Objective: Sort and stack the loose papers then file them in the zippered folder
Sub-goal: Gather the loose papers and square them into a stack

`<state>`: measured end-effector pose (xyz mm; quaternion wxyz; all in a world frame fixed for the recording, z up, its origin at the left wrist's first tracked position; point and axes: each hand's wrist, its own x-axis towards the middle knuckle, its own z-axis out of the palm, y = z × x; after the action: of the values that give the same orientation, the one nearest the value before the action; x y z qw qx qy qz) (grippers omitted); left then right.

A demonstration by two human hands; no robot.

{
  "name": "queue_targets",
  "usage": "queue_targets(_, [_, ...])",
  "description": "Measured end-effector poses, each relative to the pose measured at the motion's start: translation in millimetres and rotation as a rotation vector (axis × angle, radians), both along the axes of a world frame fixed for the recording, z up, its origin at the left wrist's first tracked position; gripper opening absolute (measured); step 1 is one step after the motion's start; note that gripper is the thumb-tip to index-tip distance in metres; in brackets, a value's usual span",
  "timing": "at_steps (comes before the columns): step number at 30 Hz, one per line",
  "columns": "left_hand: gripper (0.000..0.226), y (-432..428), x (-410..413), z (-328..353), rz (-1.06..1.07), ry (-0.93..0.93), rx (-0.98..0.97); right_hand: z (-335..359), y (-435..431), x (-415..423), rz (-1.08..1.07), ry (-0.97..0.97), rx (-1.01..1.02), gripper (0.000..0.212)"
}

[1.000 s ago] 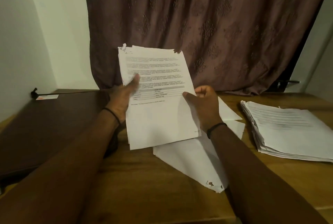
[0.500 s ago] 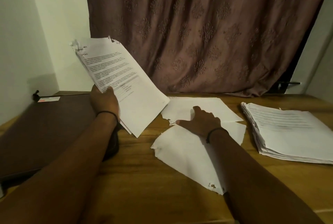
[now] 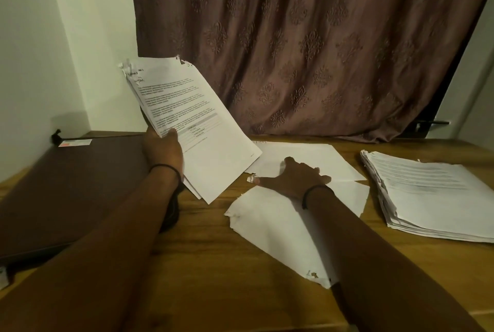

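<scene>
Left hand (image 3: 164, 154) grips a raised sheaf (image 3: 197, 117); right hand (image 3: 296, 178) seemingly flat on loose sheets (image 3: 270, 224).

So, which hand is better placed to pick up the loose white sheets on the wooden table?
The right hand: it rests open on the loose white sheets, while the left hand is full, gripping a bundle of printed white papers.

The left hand (image 3: 164, 151) grips printed sheets (image 3: 197, 117); right hand (image 3: 296, 178) presses loose papers (image 3: 272, 227).

Held sheets (image 3: 197, 125) — print, probably text, unreadable
</scene>
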<state>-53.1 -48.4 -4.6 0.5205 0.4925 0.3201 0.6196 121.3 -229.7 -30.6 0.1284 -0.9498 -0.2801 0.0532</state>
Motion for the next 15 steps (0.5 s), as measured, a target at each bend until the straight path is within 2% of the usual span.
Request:
queue_targets(3, [0.026, 3.3, 1.1, -1.2, -0.008, -0.017, -0.018, 0.6, 0.4, -2.1, -0.030, -0.023, 0.041, 0.127])
queue_targets(9, [0.026, 5.2, 0.4, -2.3, -0.026, -0.044, -0.049, 3.3, -3.8, -8.3, -0.080, -0.077, 0.219, 0.061])
queue_targets(15, [0.025, 1.2, 0.5, 1.6, -0.002, -0.085, -0.034, 14.9, -4.9, -9.9, -0.180, -0.089, 0.348, 0.022])
